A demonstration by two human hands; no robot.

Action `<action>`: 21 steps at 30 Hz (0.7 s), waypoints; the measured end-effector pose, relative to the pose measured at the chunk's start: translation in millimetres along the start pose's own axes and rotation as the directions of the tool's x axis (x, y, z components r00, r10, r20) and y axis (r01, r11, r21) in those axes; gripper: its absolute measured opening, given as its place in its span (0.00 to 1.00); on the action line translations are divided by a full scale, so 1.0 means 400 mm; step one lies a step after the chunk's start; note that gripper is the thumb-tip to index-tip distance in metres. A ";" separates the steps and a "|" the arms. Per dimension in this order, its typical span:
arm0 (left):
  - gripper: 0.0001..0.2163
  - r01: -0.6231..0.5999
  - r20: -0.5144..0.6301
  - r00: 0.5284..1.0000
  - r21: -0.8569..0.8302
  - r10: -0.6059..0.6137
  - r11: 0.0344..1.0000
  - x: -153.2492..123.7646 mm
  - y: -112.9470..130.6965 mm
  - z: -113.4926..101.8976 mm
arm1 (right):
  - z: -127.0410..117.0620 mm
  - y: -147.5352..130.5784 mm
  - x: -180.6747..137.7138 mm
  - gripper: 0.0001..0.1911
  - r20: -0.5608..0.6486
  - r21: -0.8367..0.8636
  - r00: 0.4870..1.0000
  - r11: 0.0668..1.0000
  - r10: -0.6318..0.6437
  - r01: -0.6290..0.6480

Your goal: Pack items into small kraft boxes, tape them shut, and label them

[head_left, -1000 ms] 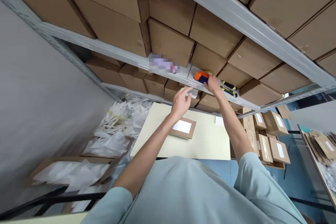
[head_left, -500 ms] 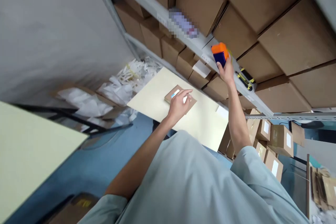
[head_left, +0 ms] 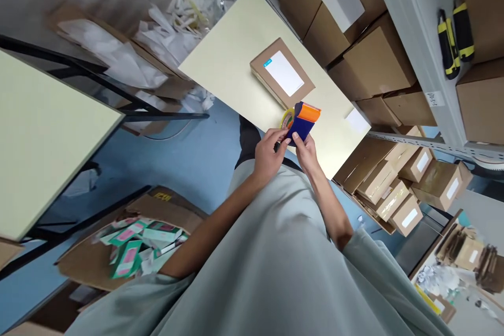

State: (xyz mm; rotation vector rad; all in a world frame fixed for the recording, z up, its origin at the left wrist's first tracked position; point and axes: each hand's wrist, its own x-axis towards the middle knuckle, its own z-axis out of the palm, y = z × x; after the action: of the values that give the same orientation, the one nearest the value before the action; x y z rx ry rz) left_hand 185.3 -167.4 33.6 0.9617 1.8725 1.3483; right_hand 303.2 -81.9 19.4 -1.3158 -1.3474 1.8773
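Observation:
My right hand (head_left: 306,153) grips an orange and blue tape dispenser (head_left: 303,118) with a yellowish tape roll, held close to my chest over the near edge of the pale yellow table (head_left: 232,63). My left hand (head_left: 268,153) touches the dispenser's lower side, fingers curled on it. A flat brown cardboard parcel (head_left: 282,77) with a white label lies on the table just beyond the dispenser.
Grey metal shelving (head_left: 417,26) stacked with cardboard boxes runs along the right; two yellow-black utility knives (head_left: 454,34) lie on it. Labelled small boxes (head_left: 401,189) sit low at right. White bags (head_left: 165,37) are piled behind the table. A second table (head_left: 43,136) is at left, an open carton of green packets (head_left: 137,244) below.
My right hand took the dispenser off the shelf and brought it down to my chest. My left hand left the parcel and joined it. The view tilted downward.

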 end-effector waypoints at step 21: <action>0.20 -0.106 0.350 0.925 -0.131 0.146 0.986 0.193 0.155 -0.144 | -0.192 -0.108 -0.128 0.31 0.247 -0.578 0.952 0.761 -0.180 0.294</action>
State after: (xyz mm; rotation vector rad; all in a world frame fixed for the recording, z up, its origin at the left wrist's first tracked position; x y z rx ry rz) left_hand 109.0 -117.8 103.2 1.1984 1.4685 1.2357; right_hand 387.3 -71.2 76.1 -1.1821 -2.2368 1.4516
